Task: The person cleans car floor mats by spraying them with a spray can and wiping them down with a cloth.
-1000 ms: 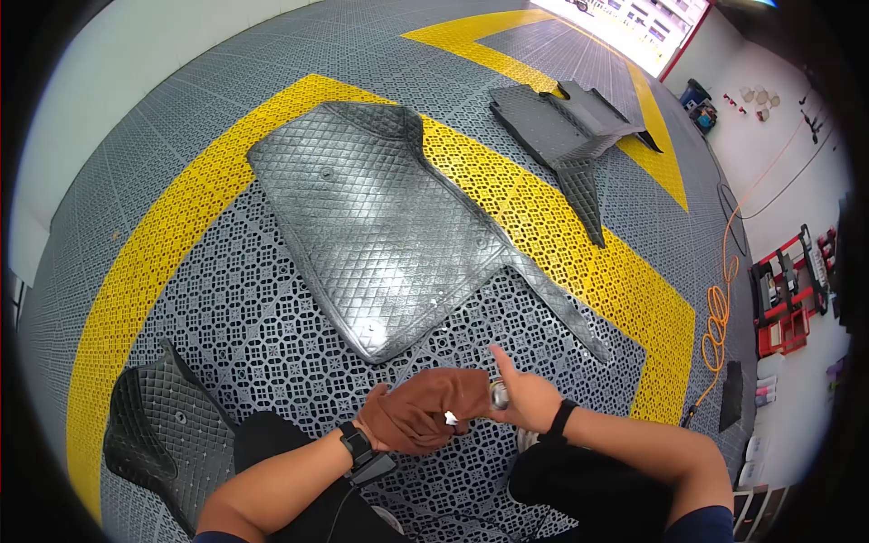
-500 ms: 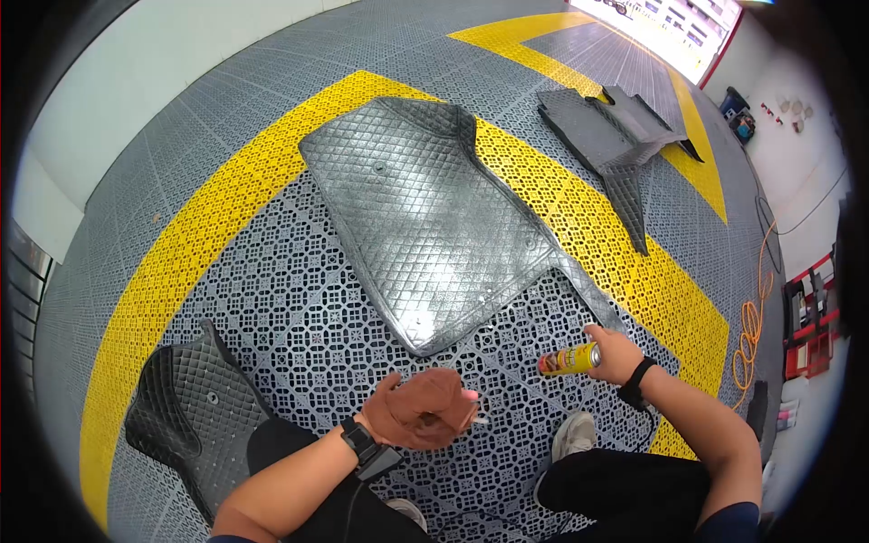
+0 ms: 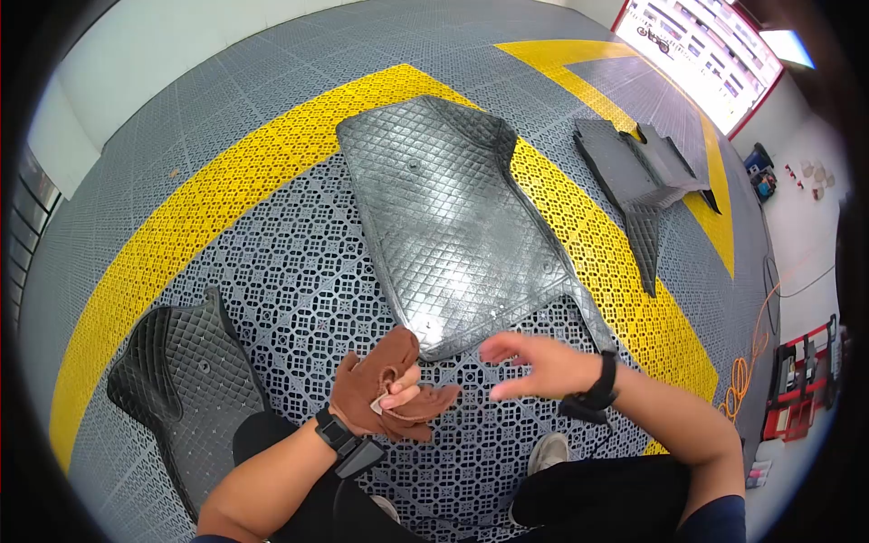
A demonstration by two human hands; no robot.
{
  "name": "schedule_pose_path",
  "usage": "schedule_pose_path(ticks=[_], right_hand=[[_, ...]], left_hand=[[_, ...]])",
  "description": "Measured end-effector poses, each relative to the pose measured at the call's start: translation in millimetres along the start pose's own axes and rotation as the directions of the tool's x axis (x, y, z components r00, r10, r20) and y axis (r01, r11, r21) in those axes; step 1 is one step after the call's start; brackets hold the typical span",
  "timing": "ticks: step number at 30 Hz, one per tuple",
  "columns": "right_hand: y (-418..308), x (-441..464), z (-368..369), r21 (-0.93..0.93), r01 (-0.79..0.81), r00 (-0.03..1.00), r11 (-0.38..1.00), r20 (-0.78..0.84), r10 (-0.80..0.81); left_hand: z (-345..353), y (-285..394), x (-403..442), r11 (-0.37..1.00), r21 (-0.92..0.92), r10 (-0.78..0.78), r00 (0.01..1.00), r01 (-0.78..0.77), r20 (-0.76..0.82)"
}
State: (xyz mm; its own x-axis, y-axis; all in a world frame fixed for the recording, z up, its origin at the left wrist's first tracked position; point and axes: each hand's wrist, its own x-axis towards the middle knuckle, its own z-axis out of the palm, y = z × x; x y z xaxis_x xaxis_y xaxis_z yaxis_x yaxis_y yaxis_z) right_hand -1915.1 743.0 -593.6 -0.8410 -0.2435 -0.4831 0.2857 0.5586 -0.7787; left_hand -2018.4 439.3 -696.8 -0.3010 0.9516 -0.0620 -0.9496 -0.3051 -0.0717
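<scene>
Hiding left fingers [image 3: 403, 390] partly: brown cloth [image 3: 361, 391]

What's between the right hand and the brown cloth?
Head view: only grey lattice floor shows between the right hand and the brown cloth; nothing lies on it there.

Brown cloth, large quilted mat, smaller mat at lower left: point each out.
Brown cloth [image 3: 360, 391]: head view, on its bunched fabric.
Large quilted mat [image 3: 451, 222]: head view, middle of its face.
Smaller mat [image 3: 201, 394]: head view, on its quilted face.

Left grip [image 3: 401, 390] mostly hidden by brown cloth [image 3: 358, 387].
</scene>
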Motion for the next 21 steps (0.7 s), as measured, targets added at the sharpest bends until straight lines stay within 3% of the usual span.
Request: schedule_pose_path(ticks=[1, 2, 3, 5, 6, 8, 9, 11, 12, 13, 15, 16, 17, 19, 20, 21], right_hand=[[-2, 17, 16, 0.019, 0.129, 0.988, 0.991, 0.083, -0.130], [-7, 33, 35, 0.014, 0.270, 0.958, 0.963, 0.097, -0.270], [-4, 53, 58, 0.087, 0.474, 0.878, 0.876, 0.027, -0.478], [-6, 81, 81, 0.162, 0.343, 0.930, 0.925, 0.079, -0.358], [-9, 97, 80, 0.153, 0.374, 0.915, 0.915, 0.096, -0.391], [-19, 132, 71, 0.185, 0.112, 0.958, 0.976, 0.239, -0.156], [-15, 143, 76, 0.170, 0.146, 0.951, 0.974, 0.247, -0.186], [-1, 154, 94, 0.469, 0.064, 0.941, 0.881, 0.264, -0.210], [-25, 140, 83, 0.555, -0.116, 0.915, 0.824, 0.381, -0.128], [-27, 129, 83, 0.556, -0.121, 0.907, 0.822, 0.399, -0.137], [-21, 115, 75, 0.922, -0.272, 0.861, 0.274, 0.361, -0.358], [-19, 107, 75, 0.966, -0.241, 0.859, 0.096, 0.258, -0.442], [-6, 111, 85, 0.967, -0.235, 0.860, 0.094, 0.253, -0.444], [24, 129, 115, 0.893, -0.286, 0.733, -0.347, -0.030, -0.680], [30, 135, 129, 0.825, -0.317, 0.771, -0.468, -0.063, -0.634], [36, 143, 132, 0.812, -0.338, 0.770, -0.476, -0.053, -0.636]], left_hand=[[21, 2, 1, 1.000, 0.001, 0.015, 1.000, -0.015, 0.001], [41, 4, 2, 0.973, 0.232, 0.050, 0.985, -0.010, -0.165], [36, 3, -4, 0.940, 0.337, 0.138, 0.963, -0.054, -0.229], [27, 1, -16, 0.833, 0.548, 0.309, 0.884, -0.075, -0.350], [30, 4, -20, 0.669, 0.718, 0.430, 0.888, -0.193, -0.162], [37, 27, -24, 0.412, 0.845, 0.523, 0.848, -0.340, 0.087], [34, 40, -30, 0.362, 0.911, 0.487, 0.873, -0.197, -0.005], [27, 57, -45, 0.304, 0.952, 0.479, 0.871, -0.045, -0.112], [21, 59, -56, 0.508, 0.860, 0.397, 0.899, -0.047, -0.185], [10, 62, -68, 0.630, 0.775, 0.322, 0.895, 0.041, -0.309], [-12, 68, -92, 0.828, 0.527, 0.153, 0.829, 0.189, -0.537], [5, 47, -113, 0.710, 0.618, 0.112, 0.812, 0.337, -0.572], [28, 24, -130, 0.558, 0.685, 0.078, 0.792, 0.468, -0.605], [75, 2, -130, 0.400, 0.540, -0.081, 0.615, 0.741, -0.784], [68, -4, -138, 0.306, 0.550, -0.119, 0.604, 0.777, -0.788], [60, -10, -156, 0.217, 0.548, -0.155, 0.583, 0.808, -0.798]])
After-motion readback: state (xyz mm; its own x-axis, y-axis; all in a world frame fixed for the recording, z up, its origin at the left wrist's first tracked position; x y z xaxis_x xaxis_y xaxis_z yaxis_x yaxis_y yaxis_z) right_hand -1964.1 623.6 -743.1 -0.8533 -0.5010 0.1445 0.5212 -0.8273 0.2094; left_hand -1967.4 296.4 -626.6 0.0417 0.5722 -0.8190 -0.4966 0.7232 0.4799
